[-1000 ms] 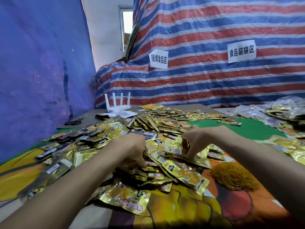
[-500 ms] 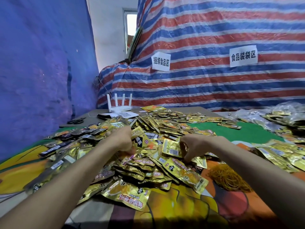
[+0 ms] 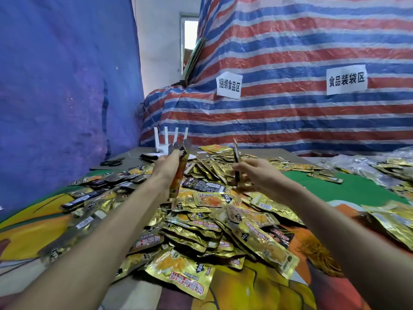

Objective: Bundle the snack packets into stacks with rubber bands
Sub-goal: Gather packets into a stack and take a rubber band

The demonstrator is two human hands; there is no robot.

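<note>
Gold foil snack packets (image 3: 201, 222) lie heaped across a desk (image 3: 134, 158) as a person sorts them for bundling. The left hand (image 3: 166, 170) holds a small sheaf of packets (image 3: 178, 168) upright above the heap, fingers curled round it. The right hand (image 3: 257, 173), near the left but not touching it, pinches 1 packet (image 3: 236, 163) edge-on between thumb and fingers at about the same height. A tangle of tan rubber bands (image 3: 319, 253) sits on the desk beside the right forearm, and neither hand touches it, so no band has yet gone round a stack. The packets look light, thin and slick, with soft contents and flat sealed borders. A loose stack would probably slide and fan out unless it is squeezed across its broad faces near the middle and its edges tapped square before a band goes on. A band set near 1 end could slip off the smooth foil. At the far edge of the desk stand black scissors (image 3: 111, 162) and a white router (image 3: 171, 142). Behind them hangs a red, white and blue striped tarpaulin (image 3: 290, 52) carrying 2 paper signs (image 3: 229, 85).
</note>
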